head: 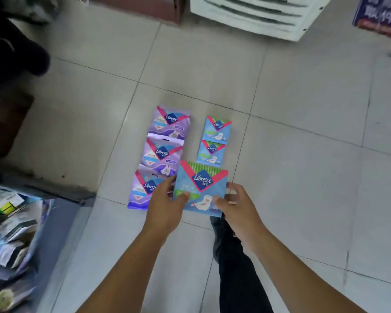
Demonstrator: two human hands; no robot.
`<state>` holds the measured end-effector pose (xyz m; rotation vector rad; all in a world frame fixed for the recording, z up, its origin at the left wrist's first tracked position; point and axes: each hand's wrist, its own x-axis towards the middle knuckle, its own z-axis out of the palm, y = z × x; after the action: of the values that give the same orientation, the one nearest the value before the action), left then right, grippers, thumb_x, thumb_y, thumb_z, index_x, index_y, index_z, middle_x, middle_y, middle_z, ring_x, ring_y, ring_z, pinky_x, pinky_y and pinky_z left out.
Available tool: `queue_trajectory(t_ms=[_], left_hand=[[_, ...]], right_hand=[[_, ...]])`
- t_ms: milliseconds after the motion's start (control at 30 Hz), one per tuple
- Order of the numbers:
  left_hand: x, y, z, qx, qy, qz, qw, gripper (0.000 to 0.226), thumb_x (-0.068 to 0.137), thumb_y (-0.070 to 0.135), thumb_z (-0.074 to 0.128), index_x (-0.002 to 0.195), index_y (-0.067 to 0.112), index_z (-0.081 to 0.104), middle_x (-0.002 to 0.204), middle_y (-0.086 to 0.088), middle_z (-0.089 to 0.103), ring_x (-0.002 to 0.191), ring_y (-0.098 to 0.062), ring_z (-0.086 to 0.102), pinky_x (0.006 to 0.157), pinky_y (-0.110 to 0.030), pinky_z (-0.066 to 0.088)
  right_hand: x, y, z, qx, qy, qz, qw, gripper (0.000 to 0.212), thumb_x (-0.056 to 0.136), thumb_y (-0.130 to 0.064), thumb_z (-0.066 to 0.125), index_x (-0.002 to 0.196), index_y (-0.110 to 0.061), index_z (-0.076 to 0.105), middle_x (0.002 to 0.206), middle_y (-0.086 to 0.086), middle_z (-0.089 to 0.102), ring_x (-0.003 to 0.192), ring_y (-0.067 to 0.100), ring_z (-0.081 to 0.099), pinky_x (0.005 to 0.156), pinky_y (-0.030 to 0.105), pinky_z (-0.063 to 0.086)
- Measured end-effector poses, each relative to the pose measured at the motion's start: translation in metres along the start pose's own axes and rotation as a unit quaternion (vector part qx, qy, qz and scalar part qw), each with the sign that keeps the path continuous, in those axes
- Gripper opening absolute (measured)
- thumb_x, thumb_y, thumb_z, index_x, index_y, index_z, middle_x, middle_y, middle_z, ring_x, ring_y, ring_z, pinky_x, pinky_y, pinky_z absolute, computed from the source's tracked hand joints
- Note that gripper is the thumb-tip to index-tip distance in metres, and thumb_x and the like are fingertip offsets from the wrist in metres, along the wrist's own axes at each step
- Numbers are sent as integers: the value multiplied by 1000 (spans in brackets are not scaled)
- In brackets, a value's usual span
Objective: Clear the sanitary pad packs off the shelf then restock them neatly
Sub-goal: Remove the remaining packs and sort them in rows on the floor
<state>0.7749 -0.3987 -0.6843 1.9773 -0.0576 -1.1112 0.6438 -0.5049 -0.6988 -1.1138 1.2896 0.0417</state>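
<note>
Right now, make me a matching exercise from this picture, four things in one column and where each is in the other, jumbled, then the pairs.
Things:
1. blue pack
2. purple packs
3. small blue packs
4. white slatted unit

Places:
A. a column of three on the floor tiles, left side
B. held between left hand and right hand
C. far end of the floor, top of view
D. two on the floor, right of the purple column

Pairs: 1-B, 2-A, 3-D, 4-C
</note>
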Motion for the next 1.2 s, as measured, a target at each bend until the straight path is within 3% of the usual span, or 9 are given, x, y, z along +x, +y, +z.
queue_trajectory(t_ms=[167, 333, 533, 767, 900, 967, 1033, 1100, 1200], left_hand=[[138, -32, 88, 95, 11, -24, 995, 37, 90, 16, 66, 125, 22, 55, 108, 7, 63, 91, -8, 59, 59, -7, 41], [254, -80, 134, 189, 0, -47, 981, 37, 85, 15, 64, 121, 21, 59, 109, 4, 67, 96, -17, 63, 76, -24, 44], [326, -113, 163, 176, -24, -81, 981, 58, 75, 23, 64, 131, 21, 50, 114, -3, 66, 102, -24, 64, 90, -38, 52], [342, -113, 173, 153, -29, -85, 984, 61, 88, 16, 61, 143, 21, 33, 118, -1, 60, 93, -20, 58, 71, -26, 42], [323, -99, 163, 168, -39, -97, 980, 79, 91, 17, 60, 154, 21, 12, 150, -2, 38, 124, -21, 50, 80, -19, 40], [304, -87, 151, 182, -20, -85, 979, 75, 92, 20, 58, 154, 20, 16, 156, -1, 29, 136, -19, 39, 91, -18, 37], [279, -72, 134, 184, -2, -62, 981, 64, 92, 19, 57, 149, 18, 28, 151, -2, 38, 135, -19, 40, 102, -26, 36], [244, -53, 113, 173, 16, -35, 984, 51, 90, 17, 56, 140, 17, 42, 137, -3, 52, 124, -20, 50, 99, -30, 41], [177, -21, 72, 171, 58, 32, 983, 38, 90, 17, 55, 128, 18, 52, 121, 1, 60, 111, -18, 57, 96, -36, 46]], right_hand=[[155, 42, -30, -46, 33, 23, 998, 27, 88, -24, 67, 109, -32, 52, 100, -2, 66, 91, 18, 69, 87, 44, 55], [279, 77, -32, -101, 31, 26, 994, 33, 89, -24, 65, 119, -24, 50, 99, -1, 64, 94, 20, 66, 82, 36, 52], [345, 104, -20, -134, 23, 32, 990, 35, 90, -22, 63, 123, -19, 51, 109, -4, 62, 102, 17, 62, 89, 33, 49], [358, 98, -18, -156, 18, 36, 987, 39, 91, -20, 60, 128, -16, 51, 119, -3, 63, 110, 18, 61, 91, 32, 49], [336, 81, -17, -198, 22, 43, 979, 43, 94, -24, 56, 135, -13, 45, 124, 2, 57, 118, 23, 54, 81, 21, 34], [315, 67, -19, -235, 20, 21, 971, 45, 95, -24, 54, 138, -14, 42, 134, 4, 55, 121, 22, 52, 82, 19, 32], [285, 50, -17, -271, 14, -30, 962, 46, 95, -21, 54, 139, -14, 44, 133, 4, 55, 121, 21, 51, 82, 17, 32], [249, 31, -13, -300, 4, -86, 950, 42, 93, -19, 54, 134, -15, 48, 130, 4, 57, 120, 21, 52, 86, 18, 35], [183, -2, 3, -354, -16, -156, 922, 47, 94, -24, 54, 139, -18, 45, 135, 1, 53, 124, 20, 49, 99, 32, 41]])
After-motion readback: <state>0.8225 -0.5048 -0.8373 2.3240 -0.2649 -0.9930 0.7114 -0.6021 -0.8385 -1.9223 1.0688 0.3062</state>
